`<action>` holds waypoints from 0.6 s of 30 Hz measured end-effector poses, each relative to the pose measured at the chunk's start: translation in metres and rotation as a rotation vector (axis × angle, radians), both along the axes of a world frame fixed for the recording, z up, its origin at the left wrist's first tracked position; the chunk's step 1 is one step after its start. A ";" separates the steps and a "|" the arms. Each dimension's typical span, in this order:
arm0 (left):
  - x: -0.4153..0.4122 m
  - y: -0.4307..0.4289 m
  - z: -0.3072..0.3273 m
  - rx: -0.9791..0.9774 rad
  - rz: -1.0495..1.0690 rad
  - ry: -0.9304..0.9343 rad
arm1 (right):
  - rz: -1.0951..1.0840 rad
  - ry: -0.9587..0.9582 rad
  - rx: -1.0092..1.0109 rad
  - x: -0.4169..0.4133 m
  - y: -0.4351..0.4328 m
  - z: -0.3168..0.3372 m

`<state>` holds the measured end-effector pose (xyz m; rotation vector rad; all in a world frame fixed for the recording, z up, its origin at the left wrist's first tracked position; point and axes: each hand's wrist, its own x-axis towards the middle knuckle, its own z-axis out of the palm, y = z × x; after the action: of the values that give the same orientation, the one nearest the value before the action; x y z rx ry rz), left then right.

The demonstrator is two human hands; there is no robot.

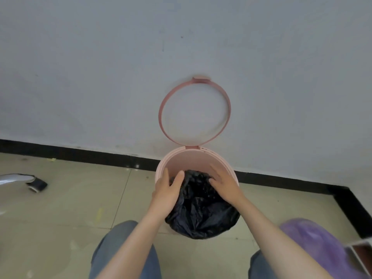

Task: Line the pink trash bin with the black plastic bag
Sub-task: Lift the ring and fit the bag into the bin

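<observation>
At the foot of the wall, on the tiled floor (66, 200), the pink trash bin (196, 160) is standing with its retaining ring (194, 111) hinged up and leaning back against the wall (100, 67). The black plastic bag (201, 210) is sitting partly inside the bin: its crumpled body is filling the opening, and its near side is already draping over the front rim and hanging down the outside. The far half of the rim and the inner back wall are showing bare pink, so the bag is not yet spread all round.

The left hand (168, 193) is resting on the left edge of the bag, fingers loosely spread and pressing the film rather than pinching it. The right hand (223, 183) is lying open over the bag's right side, fingers splayed toward the far rim.

By my judgement the job is roughly half done: the bag's mouth is awaiting stretching over the back rim, and the ring is awaiting lowering to clamp it.

A chair caster (37, 185) is standing well apart on the left.
</observation>
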<state>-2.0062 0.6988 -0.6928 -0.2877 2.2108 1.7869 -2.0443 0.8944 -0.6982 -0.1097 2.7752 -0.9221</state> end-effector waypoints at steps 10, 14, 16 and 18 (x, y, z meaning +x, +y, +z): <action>0.036 0.008 -0.013 0.024 -0.095 0.102 | 0.146 -0.070 0.206 0.061 0.040 -0.017; -0.009 0.021 -0.014 -0.500 0.019 0.342 | -0.014 0.098 0.221 0.030 0.018 -0.032; -0.026 0.021 -0.024 -0.922 -0.213 0.243 | 0.110 -0.050 0.404 0.022 0.011 -0.041; -0.034 0.015 -0.030 -1.123 -0.333 0.106 | 0.183 -0.137 0.489 0.020 0.006 -0.044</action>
<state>-2.0403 0.7137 -0.7225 -0.0200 2.8808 0.2680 -2.0239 0.9000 -0.7421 -0.2066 2.7152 -0.1862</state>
